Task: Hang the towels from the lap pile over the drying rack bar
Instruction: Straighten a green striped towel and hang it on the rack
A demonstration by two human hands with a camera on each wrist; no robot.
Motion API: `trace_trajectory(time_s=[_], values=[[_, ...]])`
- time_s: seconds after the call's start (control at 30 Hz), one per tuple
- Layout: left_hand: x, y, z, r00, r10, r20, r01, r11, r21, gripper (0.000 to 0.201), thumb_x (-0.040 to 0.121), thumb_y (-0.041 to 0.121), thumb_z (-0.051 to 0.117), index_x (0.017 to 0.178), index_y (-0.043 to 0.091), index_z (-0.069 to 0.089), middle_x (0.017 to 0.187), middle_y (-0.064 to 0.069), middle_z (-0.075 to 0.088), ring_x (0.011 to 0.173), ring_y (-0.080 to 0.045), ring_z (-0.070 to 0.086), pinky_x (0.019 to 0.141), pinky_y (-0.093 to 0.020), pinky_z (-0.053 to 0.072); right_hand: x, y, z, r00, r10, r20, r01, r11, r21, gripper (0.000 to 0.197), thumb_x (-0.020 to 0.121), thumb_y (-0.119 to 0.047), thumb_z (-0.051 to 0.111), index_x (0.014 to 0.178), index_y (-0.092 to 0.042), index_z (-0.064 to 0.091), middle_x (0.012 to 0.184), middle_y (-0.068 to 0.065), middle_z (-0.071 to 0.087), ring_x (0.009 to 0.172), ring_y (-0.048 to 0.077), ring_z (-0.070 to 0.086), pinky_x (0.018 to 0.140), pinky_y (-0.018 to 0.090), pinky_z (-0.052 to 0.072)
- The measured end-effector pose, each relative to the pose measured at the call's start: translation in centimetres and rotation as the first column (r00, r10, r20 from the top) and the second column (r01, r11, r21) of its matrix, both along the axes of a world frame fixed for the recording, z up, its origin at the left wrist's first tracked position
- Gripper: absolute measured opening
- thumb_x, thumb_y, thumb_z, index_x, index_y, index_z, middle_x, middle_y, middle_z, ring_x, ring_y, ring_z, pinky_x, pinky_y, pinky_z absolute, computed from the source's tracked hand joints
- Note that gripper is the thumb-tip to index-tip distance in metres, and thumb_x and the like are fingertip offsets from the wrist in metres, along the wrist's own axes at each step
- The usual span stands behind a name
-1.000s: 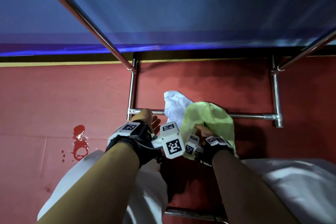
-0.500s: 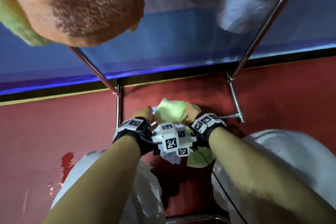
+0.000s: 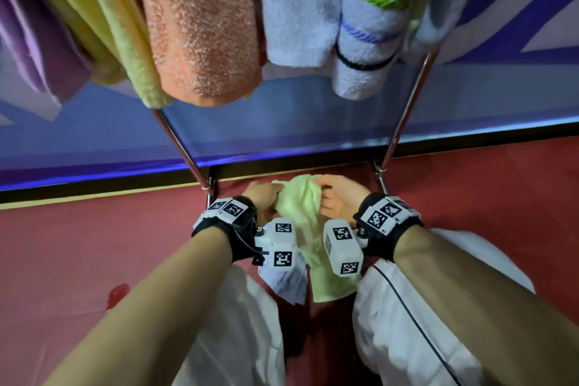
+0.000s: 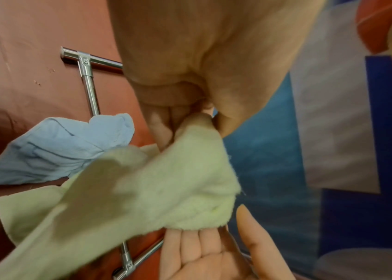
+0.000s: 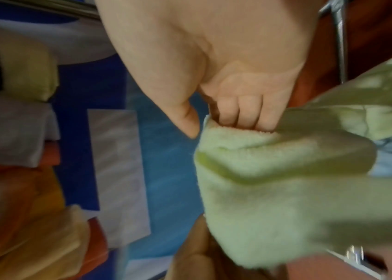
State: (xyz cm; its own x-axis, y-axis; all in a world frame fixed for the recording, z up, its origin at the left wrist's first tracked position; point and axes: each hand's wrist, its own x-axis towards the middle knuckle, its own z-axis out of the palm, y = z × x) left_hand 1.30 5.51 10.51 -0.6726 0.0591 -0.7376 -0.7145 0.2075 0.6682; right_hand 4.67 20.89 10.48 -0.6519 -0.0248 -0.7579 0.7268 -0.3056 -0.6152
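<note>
Both hands hold a light green towel by its top edge, above my lap. My left hand pinches its left corner and my right hand grips the right corner with curled fingers. The cloth hangs down between my wrists. In the left wrist view the thumb and fingers pinch the green towel. In the right wrist view the curled fingers clamp the green towel. A pale blue towel lies crumpled on my lap below. Hung towels hide the rack's top bar.
Several towels hang across the top: purple, yellow-green, orange, pale blue and a striped one. Chrome rack legs slant down to a low frame on the red floor.
My left hand, open a second ago, now pinches the green towel beside the right. Both hands have lifted it off the lap. The view has tilted up, bringing the hung towels in.
</note>
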Motion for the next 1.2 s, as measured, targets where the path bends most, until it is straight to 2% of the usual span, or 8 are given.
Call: trace_trajectory(time_s=[0.27, 0.43, 0.57, 0.7, 0.8, 0.93, 1.07, 1.2], values=[[-0.4, -1.6, -1.8, 0.996, 0.059, -0.063, -0.062, 0.997, -0.039, 0.006, 0.087, 0.014, 0.064, 0.083, 0.009, 0.063, 0.092, -0.018, 0.067, 0.089, -0.035, 0.066, 0.091, -0.048, 0.052, 1.1, -1.6, -0.3, 0.987, 0.156, 0.040, -0.157, 0.988, 0.010, 0.023, 0.092, -0.012, 0.054, 0.114, -0.007, 0.057, 0.090, 0.012, 0.064, 0.070, 0.023, 0.064, 0.062, 0.032, 0.054], [-1.6, -2.1, -3.6, 0.945, 0.281, -0.165, -0.287, 0.958, -0.010, 0.021, 0.081, 0.004, 0.062, 0.092, 0.019, 0.054, 0.105, -0.016, 0.064, 0.093, -0.030, 0.063, 0.091, -0.049, 0.053, 0.9, -1.8, -0.2, 0.977, 0.205, 0.052, -0.206, 0.978, 0.033, 0.052, 0.077, -0.022, 0.074, 0.121, -0.002, 0.056, 0.124, 0.023, 0.060, 0.103, 0.034, 0.064, 0.091, 0.050, 0.052], [-2.3, -2.5, -3.4, 0.913, 0.377, -0.155, -0.373, 0.926, 0.056, 0.023, 0.086, -0.003, 0.049, 0.090, 0.016, 0.062, 0.090, -0.014, 0.060, 0.085, -0.033, 0.062, 0.088, -0.051, 0.052, 1.2, -1.7, -1.1, 0.957, 0.289, -0.019, -0.281, 0.943, 0.178, 0.062, 0.083, 0.002, 0.065, 0.136, -0.015, 0.037, 0.120, 0.014, 0.055, 0.094, 0.022, 0.059, 0.075, 0.035, 0.054], [-2.0, -2.4, -2.1, 0.922, 0.376, -0.094, -0.359, 0.920, 0.157, 0.031, 0.086, -0.006, 0.046, 0.104, 0.013, 0.063, 0.093, -0.017, 0.061, 0.072, -0.030, 0.057, 0.069, -0.040, 0.050, 0.7, -1.5, -1.4, 0.956, 0.282, -0.083, -0.250, 0.929, 0.271, 0.021, 0.085, 0.006, 0.056, 0.090, -0.011, 0.067, 0.091, 0.003, 0.062, 0.098, 0.021, 0.055, 0.071, 0.027, 0.050], [-1.4, -2.2, -1.4, 0.953, 0.300, -0.030, -0.288, 0.935, 0.205, 0.044, 0.083, -0.008, 0.049, 0.121, 0.013, 0.056, 0.107, -0.013, 0.058, 0.082, -0.026, 0.059, 0.066, -0.032, 0.050, -0.4, -1.0, 0.3, 0.991, 0.089, -0.098, -0.082, 0.994, 0.069, 0.018, 0.089, 0.000, 0.053, 0.086, -0.009, 0.068, 0.091, 0.004, 0.063, 0.092, 0.019, 0.058, 0.062, 0.025, 0.054], [-0.7, -1.8, -1.3, 0.999, 0.037, -0.038, -0.033, 0.994, 0.100, 0.065, 0.075, -0.017, 0.045, 0.132, 0.015, 0.047, 0.076, -0.012, 0.054, 0.070, -0.024, 0.055, 0.061, -0.031, 0.045, -1.6, -0.2, 3.5, 0.982, 0.049, -0.180, -0.053, 0.998, -0.018, 0.026, 0.089, 0.006, 0.043, 0.100, -0.005, 0.064, 0.076, 0.011, 0.051, 0.068, 0.016, 0.050, 0.048, 0.020, 0.045], [-0.2, -1.2, -1.8, 0.950, -0.310, -0.037, 0.305, 0.947, -0.103, 0.069, 0.070, -0.022, 0.043, 0.124, 0.019, 0.054, 0.052, -0.006, 0.046, 0.037, -0.012, 0.038, 0.038, -0.017, 0.029, -0.8, 1.4, 4.3, 0.967, 0.084, -0.241, -0.091, 0.996, -0.017, 0.052, 0.078, 0.022, 0.032, 0.110, -0.007, 0.061, 0.056, 0.007, 0.046, 0.055, 0.014, 0.043, 0.056, 0.022, 0.037], [0.1, -1.1, -2.7, 0.934, -0.356, -0.016, 0.345, 0.915, -0.210, 0.044, 0.072, -0.015, 0.056, 0.107, 0.009, 0.068, 0.065, -0.002, 0.059, 0.059, -0.018, 0.040, 0.048, -0.023, 0.031, -0.7, 2.0, 4.2, 0.969, -0.005, -0.248, -0.013, 0.997, -0.070, 0.054, 0.076, 0.023, 0.028, 0.112, -0.006, 0.056, 0.051, 0.009, 0.047, 0.058, 0.019, 0.040, 0.062, 0.027, 0.032]])
